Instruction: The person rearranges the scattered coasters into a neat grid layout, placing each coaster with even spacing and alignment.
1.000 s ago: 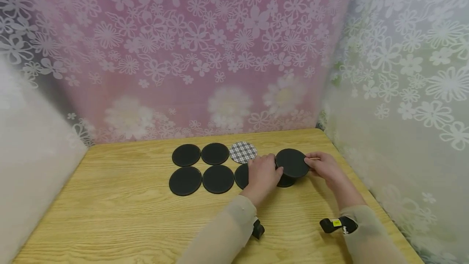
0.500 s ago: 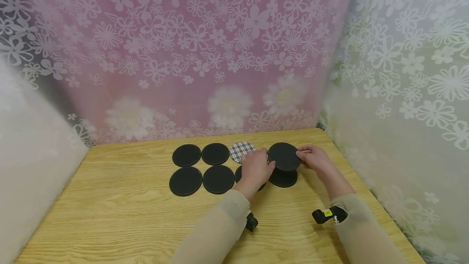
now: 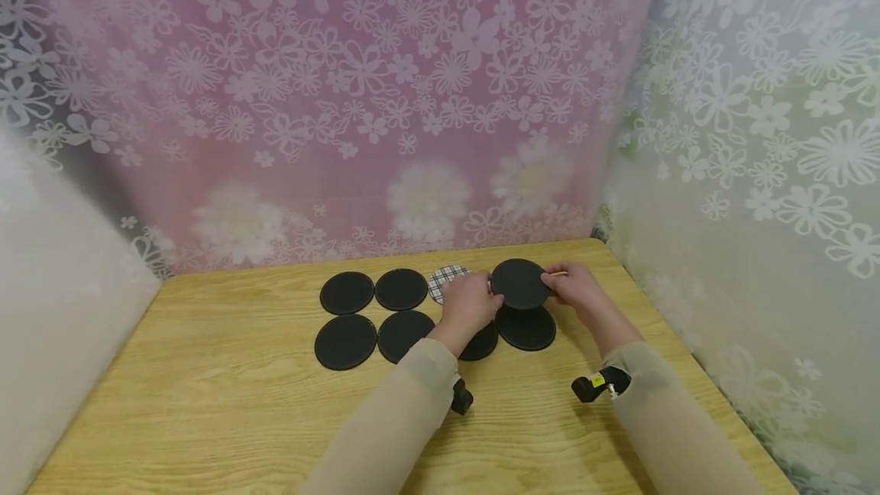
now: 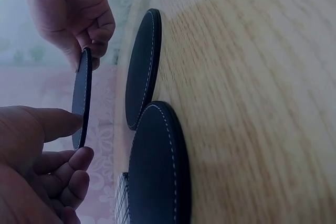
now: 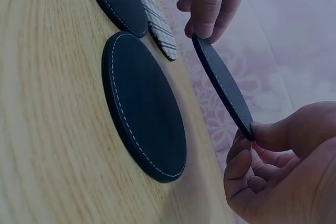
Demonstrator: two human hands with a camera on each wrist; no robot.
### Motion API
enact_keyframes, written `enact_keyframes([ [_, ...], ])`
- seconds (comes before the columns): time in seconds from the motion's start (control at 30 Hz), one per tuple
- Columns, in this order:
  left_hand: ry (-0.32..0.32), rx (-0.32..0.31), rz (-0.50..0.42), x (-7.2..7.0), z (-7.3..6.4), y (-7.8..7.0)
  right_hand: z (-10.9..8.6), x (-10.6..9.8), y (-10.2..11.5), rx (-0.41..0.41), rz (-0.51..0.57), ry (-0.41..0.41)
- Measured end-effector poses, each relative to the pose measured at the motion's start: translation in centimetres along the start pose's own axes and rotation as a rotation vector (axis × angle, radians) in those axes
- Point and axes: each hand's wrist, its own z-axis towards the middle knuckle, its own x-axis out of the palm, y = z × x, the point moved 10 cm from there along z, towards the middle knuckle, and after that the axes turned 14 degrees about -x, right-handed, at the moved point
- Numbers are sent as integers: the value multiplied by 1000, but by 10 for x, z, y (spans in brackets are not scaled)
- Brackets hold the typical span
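A round black coaster [image 3: 519, 283] with pale edge stitching is held flat above the table at the right end of the back row. My left hand [image 3: 469, 302] pinches its left edge, thumb on the upper face in the left wrist view. On the opposite edge, my right hand [image 3: 576, 286] pinches it between thumb and fingers. Below and nearer to me lies another black coaster [image 3: 525, 327]. A white plaid coaster [image 3: 445, 281] is partly covered by my left hand, and my left wrist overlaps a black coaster [image 3: 480, 344] in the front row.
Further black coasters lie to the left in two touching rows, such as a back one [image 3: 347, 292] and a front one [image 3: 346, 342]. They rest on a wooden table [image 3: 206, 411]. A pink floral curtain [image 3: 330, 136] hangs behind, with a pale one [image 3: 742, 197] at right.
Both hands have carried the held coaster to the left and toward the back, uncovering the front-row coaster beneath it. The coasters on the table have stayed in place.
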Motion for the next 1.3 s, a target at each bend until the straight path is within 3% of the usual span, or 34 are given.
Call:
enact_keyframes([
  [0.7, -36, -102, 9, 7, 26, 22, 31, 13, -5, 26, 26, -33],
  [1.0, -20, -117, 19, 15, 30, 25, 45, 17, -19, 83, 29, -54],
  [1.3, -21, -94, 41, 15, 32, 24, 53, 18, -25, 81, -12, -69],
])
